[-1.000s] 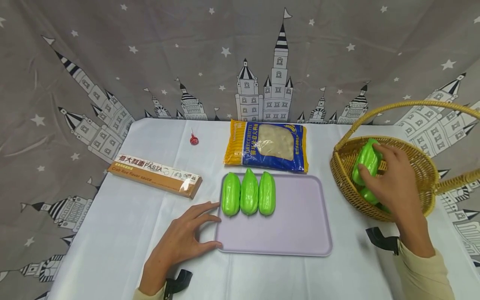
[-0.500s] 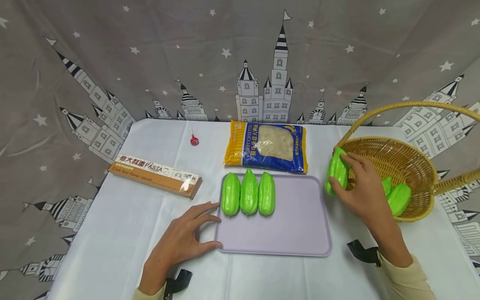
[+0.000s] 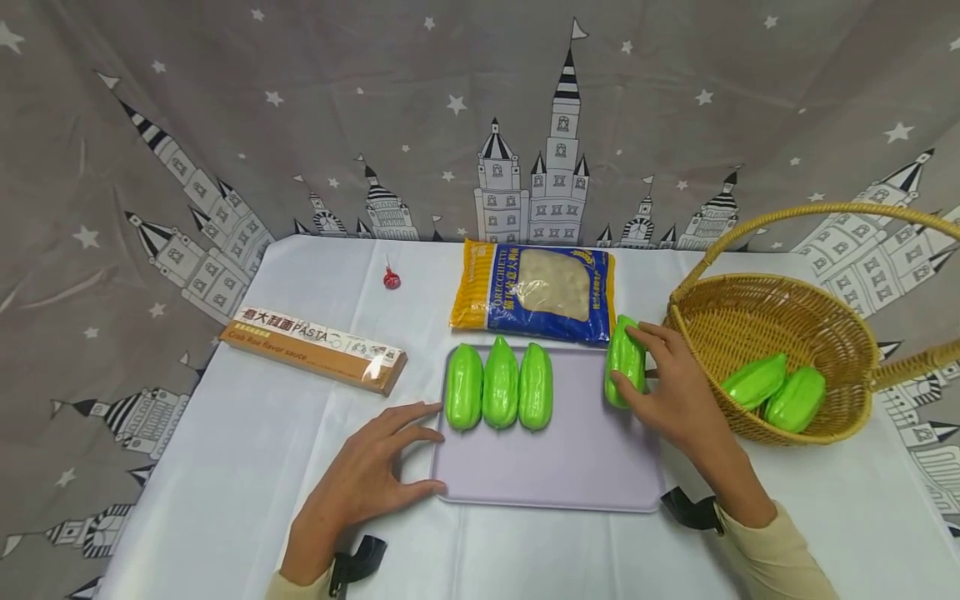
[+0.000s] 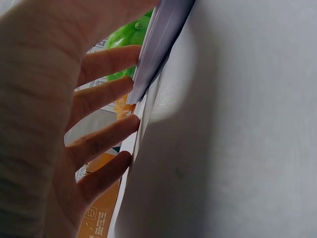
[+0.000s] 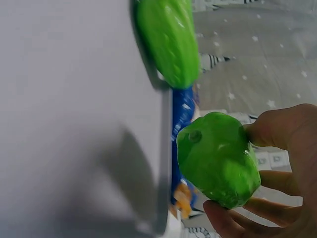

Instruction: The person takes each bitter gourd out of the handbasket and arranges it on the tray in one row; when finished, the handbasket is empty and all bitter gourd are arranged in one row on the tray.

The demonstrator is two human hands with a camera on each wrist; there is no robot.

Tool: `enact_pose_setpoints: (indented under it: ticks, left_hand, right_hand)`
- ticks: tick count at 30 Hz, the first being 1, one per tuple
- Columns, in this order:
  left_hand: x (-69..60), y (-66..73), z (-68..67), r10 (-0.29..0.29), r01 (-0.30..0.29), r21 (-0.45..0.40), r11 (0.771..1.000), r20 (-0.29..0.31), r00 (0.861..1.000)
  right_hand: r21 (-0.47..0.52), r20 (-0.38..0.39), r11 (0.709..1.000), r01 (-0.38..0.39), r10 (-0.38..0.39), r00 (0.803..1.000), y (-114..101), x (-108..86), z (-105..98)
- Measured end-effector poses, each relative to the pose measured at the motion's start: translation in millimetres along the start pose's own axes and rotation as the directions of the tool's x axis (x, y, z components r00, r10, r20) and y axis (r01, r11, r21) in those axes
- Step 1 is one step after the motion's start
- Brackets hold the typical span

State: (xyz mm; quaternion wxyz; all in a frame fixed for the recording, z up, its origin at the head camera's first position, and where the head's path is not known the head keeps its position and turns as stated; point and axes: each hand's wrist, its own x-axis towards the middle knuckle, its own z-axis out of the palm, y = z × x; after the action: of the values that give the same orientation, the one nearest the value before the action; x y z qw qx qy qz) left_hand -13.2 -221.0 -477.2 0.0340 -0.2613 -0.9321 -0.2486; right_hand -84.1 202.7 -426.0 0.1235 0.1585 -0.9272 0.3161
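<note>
My right hand (image 3: 675, 396) grips a glossy green bitter melon (image 3: 626, 363) between thumb and fingers, above the right part of the lilac tray (image 3: 555, 475). In the right wrist view this bitter melon (image 5: 220, 158) is seen end-on, off the tray, with its shadow cast on the surface. Three more bitter melons (image 3: 500, 387) lie side by side at the tray's left. The left hand (image 3: 365, 467) has its fingers spread, with fingertips and thumb at the tray's left edge. Two bitter melons (image 3: 795, 400) lie in the wicker basket (image 3: 855, 333) on the right.
A blue and yellow pasta bag (image 3: 532, 292) lies just behind the tray. To the left are a long pasta box (image 3: 311, 350) and a small red wrapped candy (image 3: 391, 279). The basket's tall handle (image 3: 825, 208) arches up. A grey castle-print cloth (image 3: 375, 83) hangs behind the white-covered table.
The right hand has lifted a bitter melon out of the basket and carried it left over the tray. My left hand has stayed at the tray's edge.
</note>
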Motion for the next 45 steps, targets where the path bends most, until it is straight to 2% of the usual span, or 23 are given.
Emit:
enact_pose_setpoints:
  ticks: [4, 13, 22, 28, 36, 45]
  left_hand:
    - [-0.1, -0.1, 1.0, 0.003, -0.003, -0.007, 1.000, -0.005, 1.000]
    - [-0.9, 0.3, 2.7, 0.002, -0.002, -0.012, 1.000, -0.009, 1.000]
    - [0.4, -1.0, 1.5, 0.021, -0.022, -0.010, 1.000, -0.013, 1.000]
    - [0.9, -1.3, 1.8, 0.021, -0.021, -0.004, 1.000, -0.006, 1.000]
    - [0.5, -1.4, 2.2, 0.034, -0.034, -0.003, 0.999, -0.021, 0.999]
    - [-0.3, -1.9, 2.8, 0.033, -0.033, -0.004, 0.999, -0.023, 0.999]
  right_hand:
    - [0.012, 0.043, 1.000, -0.001, 0.001, 0.999, -3.4, -2.6, 12.3]
    - [0.040, 0.162, 0.998, -0.058, 0.051, 0.986, -14.4, -9.0, 32.7]
    - [0.048, 0.198, 0.999, -0.019, 0.009, 0.980, -25.5, -8.7, 43.6]
    - [0.038, 0.223, 0.998, -0.044, 0.034, 0.974, -27.8, -8.6, 48.3]
    - [0.031, 0.231, 0.999, -0.013, 0.006, 0.973, -26.6, -9.7, 51.8]
    - [-0.003, 0.265, 1.000, -0.031, 0.031, 0.964, -26.7, -10.4, 43.2]
